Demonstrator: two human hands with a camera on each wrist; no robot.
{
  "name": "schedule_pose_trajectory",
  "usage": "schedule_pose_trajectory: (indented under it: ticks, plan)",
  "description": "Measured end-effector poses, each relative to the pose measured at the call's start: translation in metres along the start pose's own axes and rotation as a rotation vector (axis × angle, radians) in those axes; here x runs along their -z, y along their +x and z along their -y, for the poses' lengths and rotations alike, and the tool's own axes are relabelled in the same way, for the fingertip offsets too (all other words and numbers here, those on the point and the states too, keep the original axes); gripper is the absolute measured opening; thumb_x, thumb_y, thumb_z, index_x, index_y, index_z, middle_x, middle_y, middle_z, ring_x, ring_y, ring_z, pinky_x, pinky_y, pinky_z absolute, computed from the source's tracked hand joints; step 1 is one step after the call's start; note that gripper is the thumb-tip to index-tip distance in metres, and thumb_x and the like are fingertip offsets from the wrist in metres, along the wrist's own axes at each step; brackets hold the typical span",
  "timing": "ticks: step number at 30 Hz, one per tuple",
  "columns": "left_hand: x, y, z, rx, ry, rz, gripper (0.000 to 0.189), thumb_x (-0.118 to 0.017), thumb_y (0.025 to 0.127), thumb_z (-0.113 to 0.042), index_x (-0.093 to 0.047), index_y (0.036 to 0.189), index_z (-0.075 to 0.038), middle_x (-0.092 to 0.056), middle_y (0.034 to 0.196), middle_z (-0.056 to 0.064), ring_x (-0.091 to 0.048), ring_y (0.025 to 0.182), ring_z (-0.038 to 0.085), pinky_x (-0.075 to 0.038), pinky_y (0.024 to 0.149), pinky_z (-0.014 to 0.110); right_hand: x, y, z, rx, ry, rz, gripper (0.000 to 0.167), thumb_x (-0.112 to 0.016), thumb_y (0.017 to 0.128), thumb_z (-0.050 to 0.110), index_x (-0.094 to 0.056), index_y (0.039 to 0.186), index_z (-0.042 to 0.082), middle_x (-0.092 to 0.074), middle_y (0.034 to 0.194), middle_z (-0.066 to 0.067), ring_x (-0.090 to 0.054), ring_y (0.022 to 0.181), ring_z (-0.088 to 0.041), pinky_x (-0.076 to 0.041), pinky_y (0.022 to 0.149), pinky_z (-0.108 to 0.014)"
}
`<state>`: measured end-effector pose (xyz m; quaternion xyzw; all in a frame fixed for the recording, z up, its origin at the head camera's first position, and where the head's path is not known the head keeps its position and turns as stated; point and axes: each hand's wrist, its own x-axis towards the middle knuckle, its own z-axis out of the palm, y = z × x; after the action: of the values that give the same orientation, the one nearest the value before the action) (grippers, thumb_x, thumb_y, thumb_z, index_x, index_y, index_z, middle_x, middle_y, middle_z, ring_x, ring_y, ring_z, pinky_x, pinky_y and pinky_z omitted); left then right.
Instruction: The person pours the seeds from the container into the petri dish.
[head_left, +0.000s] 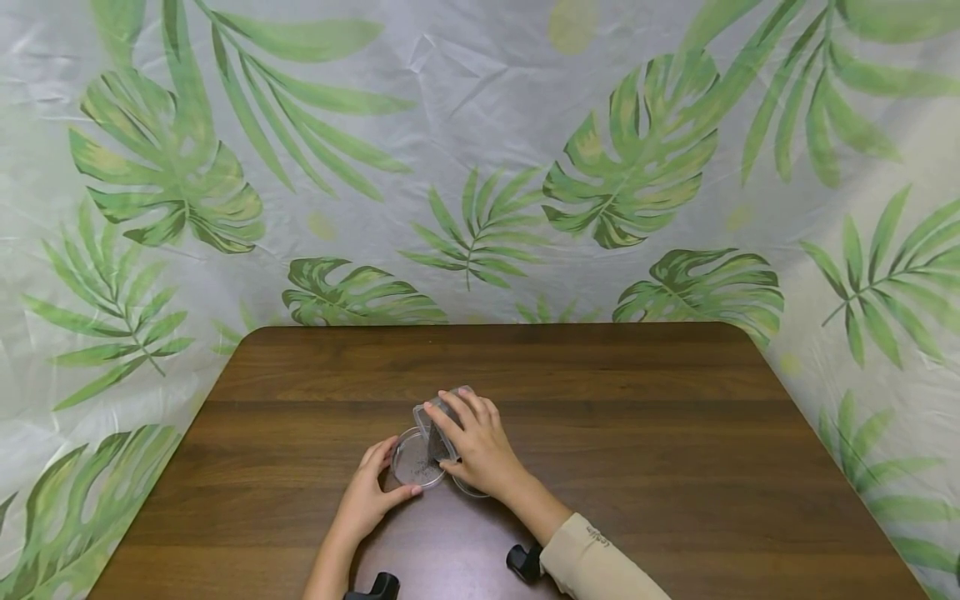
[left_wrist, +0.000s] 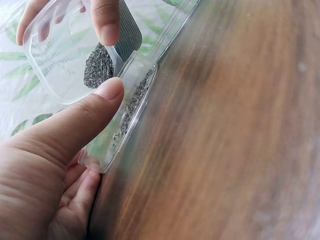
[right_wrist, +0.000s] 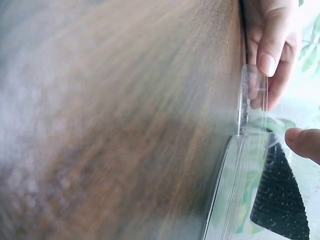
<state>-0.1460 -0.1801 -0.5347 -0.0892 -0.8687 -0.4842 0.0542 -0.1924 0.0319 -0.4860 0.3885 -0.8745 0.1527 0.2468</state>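
My left hand point(head_left: 365, 493) holds a clear round petri dish point(head_left: 407, 457) on the table, thumb at the near side and fingers at the far left. Dark grey granules point(left_wrist: 131, 107) lie scattered inside the dish. Above its right side, my right hand point(head_left: 483, 448) grips a clear plastic container point(left_wrist: 52, 75), tilted with its opening toward the dish. A heap of the same dark granules point(right_wrist: 281, 195) has slid toward the container's lower edge, which is right at the dish's rim. Partly hidden under the right hand is a second clear dish point(head_left: 471, 490).
The brown wooden table point(head_left: 675, 433) has rounded far corners. Behind and around it hangs a pale sheet point(head_left: 480, 108) with green leaf prints. Black wrist camera mounts point(head_left: 523, 564) show at both forearms near the front.
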Motion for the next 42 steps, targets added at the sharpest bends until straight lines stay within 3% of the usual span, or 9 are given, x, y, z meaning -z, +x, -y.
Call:
schedule_pose_trajectory:
  ticks: [25, 42]
  plan:
    - [0.0006, 0.0006, -0.0038, -0.005, -0.008, -0.01, 0.083, -0.081, 0.063, -0.025, -0.041, 0.132, 0.0, -0.042, 0.128, 0.016, -0.049, 0.109, 0.033, -0.041, 0.092, 0.04, -0.0015, -0.0013, -0.0005, -0.01, 0.007, -0.019, 0.095, -0.083, 0.059, 0.035, -0.033, 0.137, 0.018, -0.031, 0.138, -0.009, -0.025, 0.126, -0.032, -0.023, 0.1, -0.046]
    - [0.0, 0.001, -0.0018, -0.014, 0.004, -0.02, 0.083, -0.082, 0.062, -0.024, -0.042, 0.131, 0.0, -0.043, 0.127, 0.015, -0.05, 0.107, 0.033, -0.042, 0.091, 0.04, -0.0052, -0.0049, -0.0028, -0.137, 0.071, -0.068, 0.1, -0.084, 0.056, 0.037, -0.031, 0.138, 0.016, -0.033, 0.136, -0.01, -0.029, 0.122, -0.031, -0.028, 0.095, -0.048]
